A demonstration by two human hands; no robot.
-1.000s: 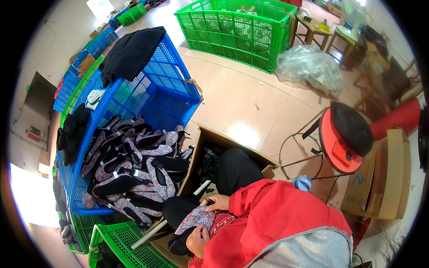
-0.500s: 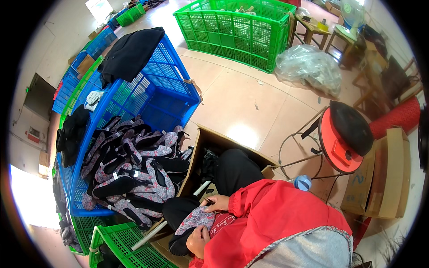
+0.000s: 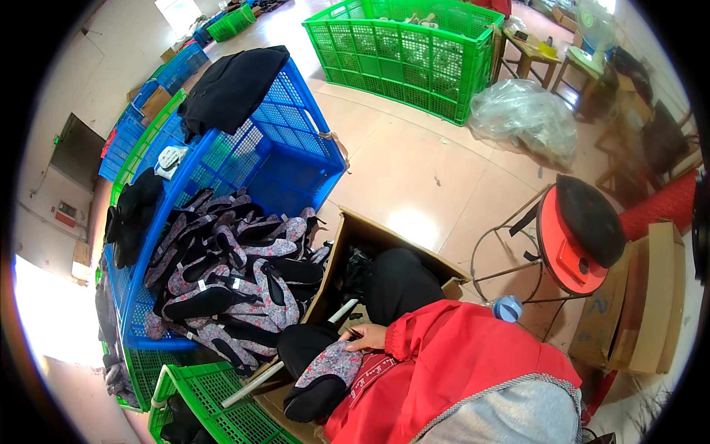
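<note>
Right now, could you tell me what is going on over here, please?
A seated person in a red jacket holds a grey patterned shoe upper with a black toe on the lap. One hand rests on it; the other is hidden. Beside them, a blue plastic crate holds a pile of similar patterned uppers, and an open cardboard box stands at the knees.

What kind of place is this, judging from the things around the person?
Probably a small shoe workshop or packing room. A blue crate is heaped with patterned shoe uppers, big green crates stand on the tiled floor, and a cardboard box sits by the person's knees.
</note>
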